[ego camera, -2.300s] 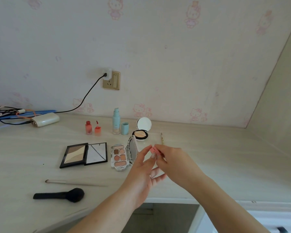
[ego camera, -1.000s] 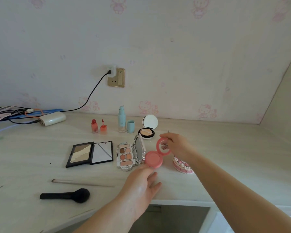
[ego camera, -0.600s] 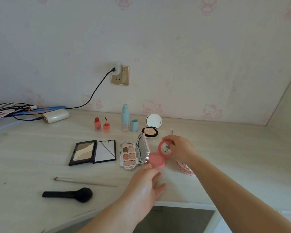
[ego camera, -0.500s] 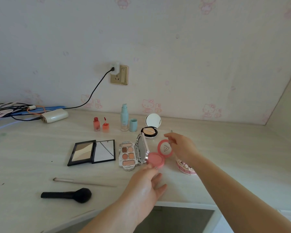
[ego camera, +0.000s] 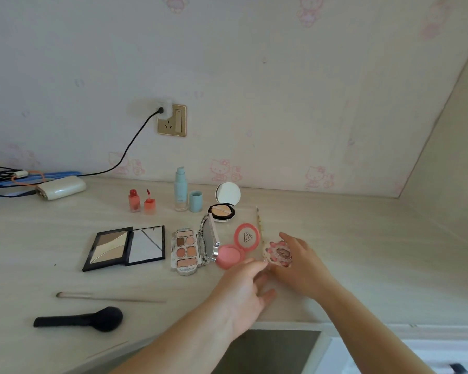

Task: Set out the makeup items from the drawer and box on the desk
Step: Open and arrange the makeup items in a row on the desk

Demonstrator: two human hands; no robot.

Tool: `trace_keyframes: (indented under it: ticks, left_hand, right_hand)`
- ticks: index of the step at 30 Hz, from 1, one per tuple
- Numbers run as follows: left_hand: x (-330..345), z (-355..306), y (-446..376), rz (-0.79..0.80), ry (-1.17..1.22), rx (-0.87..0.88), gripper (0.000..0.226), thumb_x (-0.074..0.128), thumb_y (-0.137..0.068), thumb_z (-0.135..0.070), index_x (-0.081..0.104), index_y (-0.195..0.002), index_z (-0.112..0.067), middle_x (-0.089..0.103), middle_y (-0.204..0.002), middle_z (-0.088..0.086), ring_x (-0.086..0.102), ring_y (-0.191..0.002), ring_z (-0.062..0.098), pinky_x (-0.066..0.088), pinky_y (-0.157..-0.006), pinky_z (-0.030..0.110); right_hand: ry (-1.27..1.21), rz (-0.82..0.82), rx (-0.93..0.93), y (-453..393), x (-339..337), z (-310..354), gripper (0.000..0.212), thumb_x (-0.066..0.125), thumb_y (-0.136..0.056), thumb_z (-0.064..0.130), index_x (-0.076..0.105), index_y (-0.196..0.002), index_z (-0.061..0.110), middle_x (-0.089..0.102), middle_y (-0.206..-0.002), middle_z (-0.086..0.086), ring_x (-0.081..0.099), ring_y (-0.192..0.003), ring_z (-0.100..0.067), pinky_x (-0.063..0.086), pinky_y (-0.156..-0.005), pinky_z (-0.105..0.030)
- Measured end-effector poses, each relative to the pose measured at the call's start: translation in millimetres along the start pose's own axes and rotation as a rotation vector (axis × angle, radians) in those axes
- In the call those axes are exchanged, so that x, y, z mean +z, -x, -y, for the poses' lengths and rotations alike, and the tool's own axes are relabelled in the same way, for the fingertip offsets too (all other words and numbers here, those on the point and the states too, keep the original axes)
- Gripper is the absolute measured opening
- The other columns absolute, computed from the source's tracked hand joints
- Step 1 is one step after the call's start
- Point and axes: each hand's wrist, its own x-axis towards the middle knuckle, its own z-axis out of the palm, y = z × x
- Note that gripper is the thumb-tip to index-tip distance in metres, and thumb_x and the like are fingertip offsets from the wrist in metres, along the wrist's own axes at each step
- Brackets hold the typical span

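— Where's the small round pink-and-white decorated compact [ego camera: 278, 253]?
— On the pale wooden desk [ego camera: 362, 252], gripped by the right hand [ego camera: 299, 265], beside the open pink blush compact [ego camera: 237, 245].
— The left hand [ego camera: 245, 290]?
— Fingers relaxed, holding nothing.

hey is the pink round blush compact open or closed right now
Open. The pink blush compact lies on the desk with its lid raised behind the pan, so the pink powder shows.
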Motion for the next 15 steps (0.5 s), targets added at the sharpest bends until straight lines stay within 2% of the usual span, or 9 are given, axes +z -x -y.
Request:
trace_keyframes:
  ticks: [3,8,12,15]
  left_hand:
    - [3,1,-5,0.010,-0.030,-0.002,0.018,0.043,-0.096,-0.008,0.060,-0.095,-0.016,0.068,-0.101,0.002,0.060,-0.099,0.014,0.045,-0.082,0.036]
    - [4,-1,-3,-0.009,-0.025,-0.026,0.017,0.052,-0.094,-0.021,0.062,-0.107,-0.014,0.063,-0.115,0.008,0.058,-0.108,0.021,0.045,-0.095,0.043]
    - [6,3,-4,0.047,-0.005,-0.098,0.044,0.057,-0.087,-0.048,0.060,-0.118,-0.017,0.063,-0.110,0.012,0.063,-0.098,0.026,0.049,-0.089,0.043]
    - [10,6,-2,0.172,-0.004,-0.130,0.054,0.056,-0.084,-0.057,0.065,-0.119,-0.016,0.069,-0.107,0.012,0.067,-0.095,0.028,0.047,-0.096,0.048]
  right_hand:
    - [0.018,-0.018,-0.012,1,-1,1,0.084,0.069,-0.074,0.047,0.029,-0.145,0.028,0.040,-0.142,0.000,0.041,-0.131,-0.019,0.037,-0.107,-0.035]
    - [-0.048,-0.071,-0.023,9,-11,1,0.080,0.071,-0.074,0.047,0.033,-0.142,0.030,0.047,-0.135,0.001,0.050,-0.120,-0.015,0.043,-0.096,-0.025]
    - [-0.200,-0.087,-0.086,25,-26,9,0.079,0.070,-0.072,0.053,0.033,-0.140,0.036,0.051,-0.127,0.009,0.056,-0.108,-0.005,0.042,-0.084,-0.015]
    - [-0.245,-0.049,-0.159,40,-36,18,0.078,0.071,-0.075,0.047,0.030,-0.141,0.038,0.050,-0.126,0.015,0.056,-0.107,0.001,0.042,-0.080,-0.008]
